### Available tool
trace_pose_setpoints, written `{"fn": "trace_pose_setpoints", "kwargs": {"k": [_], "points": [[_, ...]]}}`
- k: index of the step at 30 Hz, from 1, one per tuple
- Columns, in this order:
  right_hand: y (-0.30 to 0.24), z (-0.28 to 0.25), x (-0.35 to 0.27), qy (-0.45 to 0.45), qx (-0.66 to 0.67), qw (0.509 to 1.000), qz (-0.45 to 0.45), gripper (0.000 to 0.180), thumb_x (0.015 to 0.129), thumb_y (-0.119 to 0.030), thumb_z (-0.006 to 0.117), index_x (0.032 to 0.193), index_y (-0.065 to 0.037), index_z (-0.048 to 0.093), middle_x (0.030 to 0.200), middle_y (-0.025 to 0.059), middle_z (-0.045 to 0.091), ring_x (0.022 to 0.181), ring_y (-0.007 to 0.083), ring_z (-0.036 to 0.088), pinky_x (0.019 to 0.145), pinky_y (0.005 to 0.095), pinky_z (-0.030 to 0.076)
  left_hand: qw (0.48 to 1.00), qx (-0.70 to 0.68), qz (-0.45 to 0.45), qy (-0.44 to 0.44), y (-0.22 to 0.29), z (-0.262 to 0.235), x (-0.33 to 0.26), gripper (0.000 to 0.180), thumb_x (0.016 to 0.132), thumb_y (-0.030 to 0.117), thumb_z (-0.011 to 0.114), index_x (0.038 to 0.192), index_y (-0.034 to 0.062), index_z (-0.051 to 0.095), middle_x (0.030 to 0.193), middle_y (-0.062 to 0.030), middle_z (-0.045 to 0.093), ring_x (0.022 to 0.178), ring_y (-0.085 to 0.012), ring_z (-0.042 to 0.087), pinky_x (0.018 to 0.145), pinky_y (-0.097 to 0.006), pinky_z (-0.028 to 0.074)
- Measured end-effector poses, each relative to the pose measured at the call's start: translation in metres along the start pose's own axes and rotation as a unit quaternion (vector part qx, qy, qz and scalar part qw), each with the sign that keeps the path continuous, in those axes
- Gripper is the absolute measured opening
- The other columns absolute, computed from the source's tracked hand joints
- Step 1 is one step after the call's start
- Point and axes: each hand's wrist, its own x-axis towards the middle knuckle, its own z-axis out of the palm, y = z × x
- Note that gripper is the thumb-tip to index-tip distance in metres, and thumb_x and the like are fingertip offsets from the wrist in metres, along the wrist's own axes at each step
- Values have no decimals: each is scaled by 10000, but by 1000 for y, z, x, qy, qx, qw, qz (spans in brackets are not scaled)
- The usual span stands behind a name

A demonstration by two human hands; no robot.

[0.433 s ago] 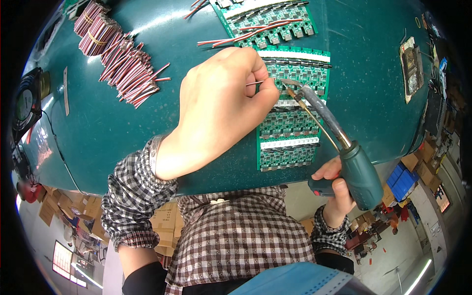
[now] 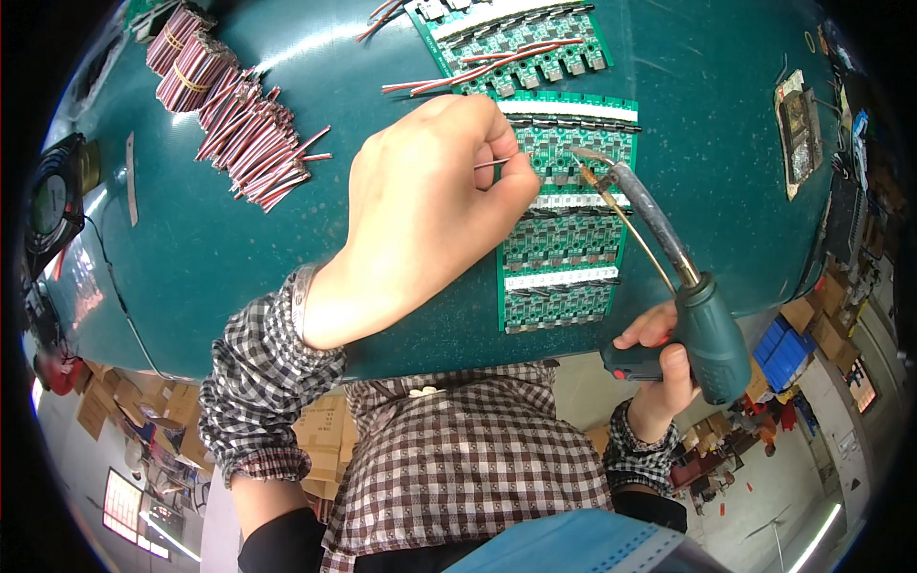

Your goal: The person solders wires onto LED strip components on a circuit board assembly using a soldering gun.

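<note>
My left hand (image 2: pixel 420 215) is closed in a pinch on a thin wire (image 2: pixel 491 163), above the left edge of a green circuit board panel (image 2: pixel 559 244). Its fingertips hide the wire's far end. A dark green soldering gun (image 2: pixel 714 349) is gripped in my right hand (image 2: pixel 669 377). The gun's bent tip and thin brass-coloured tube point left over the panel's upper rows, a short way right of my left fingertips. Whether the tip touches the board I cannot tell. Rows of small parts and white strips cover the panel.
Behind lies a second board panel (image 2: pixel 521 40) with red, black and white wires (image 2: pixel 506 59) across it. At the far left is a heap of cut wires (image 2: pixel 253 143), with banded bundles (image 2: pixel 194 78) beyond. A small fan (image 2: pixel 53 201) stands left; a dirty metal-and-board piece (image 2: pixel 795 134) lies right.
The soldering gun has shifted right with my right hand, its tip moving away from my left fingertips. My left hand stays nearly where it was, still pinching the wire.
</note>
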Motion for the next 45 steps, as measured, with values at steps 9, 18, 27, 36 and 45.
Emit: {"fn": "trace_pose_setpoints", "kwargs": {"k": [9, 18, 27, 36, 45], "points": [[-4, 0, 0, 37, 50, 997, 33, 402, 809, -255, 655, 995, 76, 524, 767, 104, 543, 658, 239, 590, 576, 357, 528, 1000, 10, -4, -5, 1, -4, -1, 117, 699, 10, 696, 748, 35, 593, 628, 3, 515, 523, -60, 447, 483, -209, 379], [6, -14, -1, 89, 33, 995, -11, 442, 818, -264, 637, 1042, 94, 509, 768, 112, 523, 638, 230, 581, 525, 345, 537, 969, 204, -77, 113, 8, -74, -40, 148, 780, 24, 687, 911, 51, 623, 855, -68, 589, 666, -191, 550, 583, -293, 461], [3, -17, 5, 63, 42, 996, -42, 447, 853, -255, 606, 1080, 111, 486, 759, 117, 522, 661, 232, 584, 520, 339, 553, 967, 236, -42, 85, -27, -85, -53, 127, 770, 15, 696, 838, 14, 587, 826, -76, 558, 698, -216, 577, 628, -299, 466], [0, -17, 7, 60, 42, 996, -45, 445, 855, -243, 602, 1099, 109, 484, 766, 129, 537, 669, 238, 588, 528, 341, 557, 957, 267, 6, 113, -28, -84, -54, 125, 784, 12, 683, 842, 9, 573, 818, -85, 547, 679, -226, 557, 607, -306, 456], [0, -23, 7, 66, 49, 996, -36, 467, 853, -235, 601, 1141, 108, 467, 767, 128, 549, 689, 245, 593, 522, 343, 560, 965, 248, -33, 78, -26, -89, -58, 126, 793, 15, 675, 829, 2, 554, 805, -92, 537, 692, -241, 554, 624, -317, 452]]}}
